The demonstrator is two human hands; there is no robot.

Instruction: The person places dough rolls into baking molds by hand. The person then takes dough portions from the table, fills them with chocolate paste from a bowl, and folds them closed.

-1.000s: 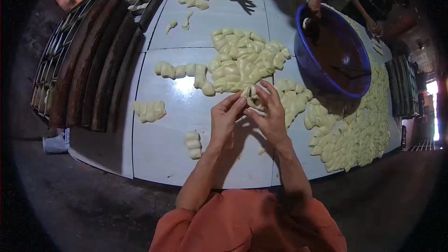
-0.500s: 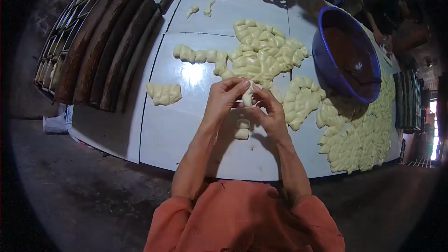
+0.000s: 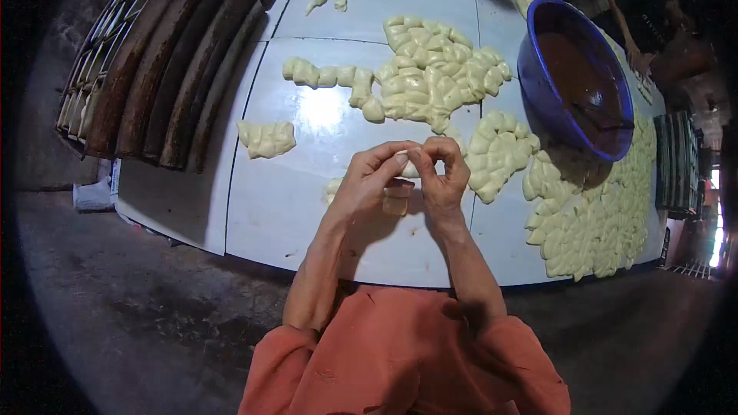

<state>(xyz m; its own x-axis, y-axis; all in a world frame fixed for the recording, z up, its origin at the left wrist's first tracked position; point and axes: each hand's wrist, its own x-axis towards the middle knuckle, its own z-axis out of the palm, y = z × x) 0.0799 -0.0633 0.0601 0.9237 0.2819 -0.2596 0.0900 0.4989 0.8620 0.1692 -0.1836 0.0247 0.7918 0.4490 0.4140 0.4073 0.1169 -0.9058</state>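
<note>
My left hand point(image 3: 369, 180) and my right hand point(image 3: 443, 180) meet over the white tabletop point(image 3: 277, 207), fingertips pinched together on a small pale dough piece point(image 3: 409, 170) that the fingers partly hide. Just beyond them lies a large mass of glossy, pale yellow dough pieces point(image 3: 423, 88), and more clusters point(image 3: 496, 154) lie to the right of my right hand. A small slab of dough point(image 3: 265, 137) rests to the left. A few loose pieces point(image 3: 396, 201) show beneath my hands, partly covered.
At left are dark, long curved moulds point(image 3: 138, 69) and metal racks point(image 3: 92, 54). A blue tub point(image 3: 542, 77) of brown contents stands at right, beside a broad spread of dough point(image 3: 584, 230). Another stack of moulds point(image 3: 675, 161) is at far right. Another person's arm point(image 3: 623, 27) shows at upper right.
The dough piece in my hands was more exposed and upright earlier; now my fingers close over it, thumbs nearer together. The view has shifted, and the co-worker's hand at the top is gone from sight.
</note>
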